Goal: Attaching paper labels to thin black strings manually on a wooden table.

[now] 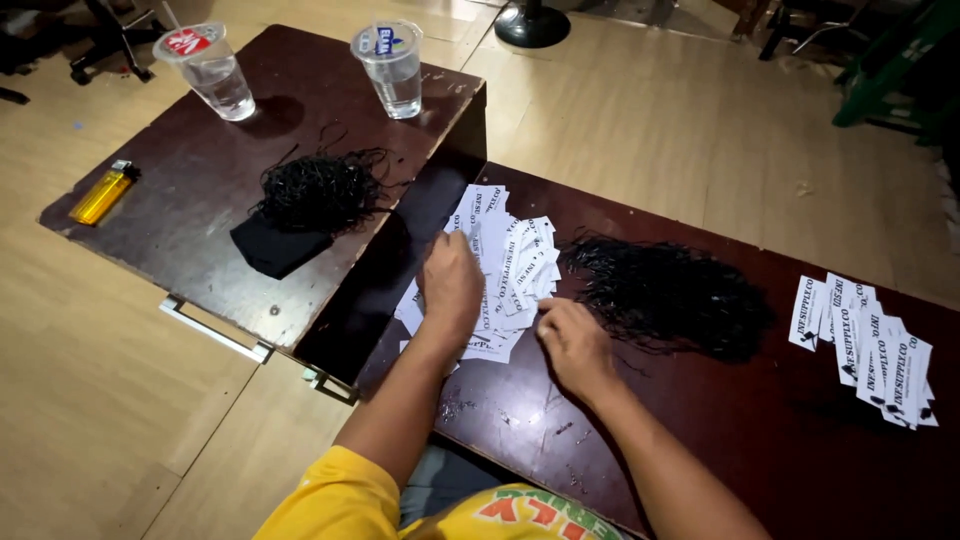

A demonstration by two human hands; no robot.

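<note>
white tags (pixel 510 262) lie under left hand (pixel 452 285), touching right hand (pixel 572 340).

A yellow short-sleeved shirt (pixel 330 500) with a colourful chest print, forearms bare.

The left hand (pixel 452 285) lies flat over the pile of white paper tags (pixel 510 270), hiding the tags beneath its palm. Whether the right hand (pixel 572 340), just beside it, pinches a tag or a string at its fingertips cannot be made out. The black strings (pixel 665 295) beyond the right hand blur into one tangled mass.
</note>
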